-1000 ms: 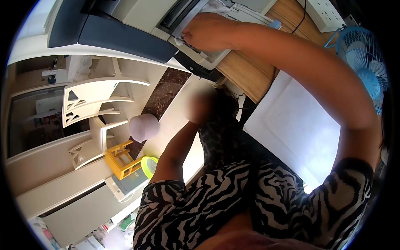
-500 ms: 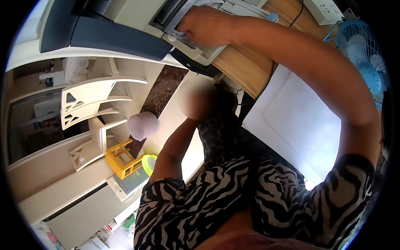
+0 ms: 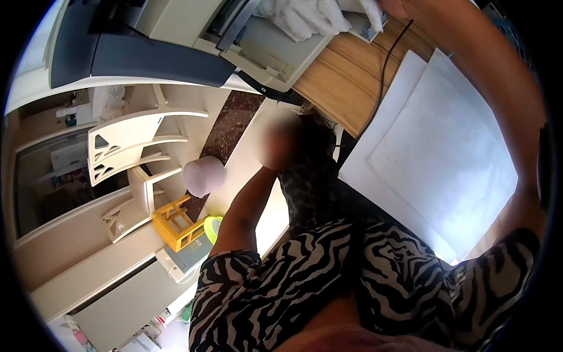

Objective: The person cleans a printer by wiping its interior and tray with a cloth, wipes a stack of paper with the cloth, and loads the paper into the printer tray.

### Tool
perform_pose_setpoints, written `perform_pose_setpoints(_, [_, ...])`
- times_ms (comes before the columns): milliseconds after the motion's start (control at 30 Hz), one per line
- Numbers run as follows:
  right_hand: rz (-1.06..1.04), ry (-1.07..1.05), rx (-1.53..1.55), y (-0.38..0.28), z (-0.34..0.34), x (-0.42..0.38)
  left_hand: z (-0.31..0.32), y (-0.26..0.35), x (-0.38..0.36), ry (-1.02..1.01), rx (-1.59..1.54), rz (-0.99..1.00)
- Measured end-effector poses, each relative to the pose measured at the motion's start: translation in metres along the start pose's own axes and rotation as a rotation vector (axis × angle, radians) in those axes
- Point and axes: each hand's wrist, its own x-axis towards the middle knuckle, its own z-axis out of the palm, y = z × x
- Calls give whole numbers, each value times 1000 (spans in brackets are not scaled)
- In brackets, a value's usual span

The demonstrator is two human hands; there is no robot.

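Observation:
My right hand [image 3: 397, 7] is at the top edge, mostly cut off by the frame. It is close to the right end of a white cloth [image 3: 305, 17]; its fingers are hidden, so its grip does not show. The cloth lies bunched over the open tray [image 3: 281, 56] of a grey and beige machine that looks like a printer. Lower down, my left hand [image 3: 278, 141] is smeared by a blur, and its fingers cannot be made out. Dark patterned fabric [image 3: 311, 182] lies beside that hand.
White sheets or a board [image 3: 440, 152] lie to the right of the wooden tabletop [image 3: 346, 76]. A black cable [image 3: 384, 76] crosses the wood. On the left are white chairs [image 3: 126, 141], a lilac stool [image 3: 204, 176] and a yellow stool [image 3: 179, 223].
My right hand has moved right, away from the tray where it pressed the cloth. More of the cloth and tray now show. The sheets' outline has changed; my left arm has stayed put.

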Motion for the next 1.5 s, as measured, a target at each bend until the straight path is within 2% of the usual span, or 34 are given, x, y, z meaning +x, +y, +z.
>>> perform_pose_setpoints(33, [310, 115, 491, -14, -4, -14, 0, 0, 0, -1, 0, -1])
perform_pose_setpoints(133, [344, -41, 939, -3, -12, -10, -2, 1, 0, -2, -1, -5])
perform_pose_setpoints(200, [256, -220, 973, 4, -6, -28, 0, 1, 1, -4, -1, -4])
perform_pose_setpoints(300, [416, -414, 570, -22, 4, -44, -1, 3, 1, -12, 0, -4])
perform_pose_setpoints(367, [76, -494, 326, -14, 13, -49, -2, 2, 3, -15, 2, -3])
perform_pose_setpoints(500, [-434, -584, -361, -21, 86, -14, -1, 1, 5, -14, 7, 6])
perform_pose_setpoints(567, [-612, -576, -519, -10, 105, -7, 0, 0, 7, -12, 10, 8])
perform_pose_setpoints(633, [-713, -554, -423, 9, 109, -9, 1, -1, 9, -7, 13, 8])
perform_pose_setpoints(833, [-763, -501, -502, 12, 137, 12, 3, -1, 12, -5, 13, 4])
perform_pose_setpoints(933, [-714, -653, -537, 3, 118, 10, 3, -2, 14, -9, 15, 4])
perform_pose_setpoints(1000, [-717, -894, -16, 36, 138, 40, 2, -1, 10, -13, 17, -1])
perform_pose_setpoints(1067, [-685, -798, 1, 32, 138, 34, 2, -1, 11, -25, 14, -5])
perform_pose_setpoints(1133, [-623, -374, -473, 22, 144, 8, 1, -1, 11, -39, 17, -7])
perform_pose_setpoints(1267, [-534, -513, -478, 2, 129, -1, 0, 0, 10, -63, 23, -17])
perform_pose_setpoints(1367, [-570, -557, -442, 1, 128, 6, 0, -2, 18, 63, -31, 35])
perform_pose_setpoints(1500, [-675, -660, -453, 11, 135, 24, -23, 11, 36, -152, -213, -550])
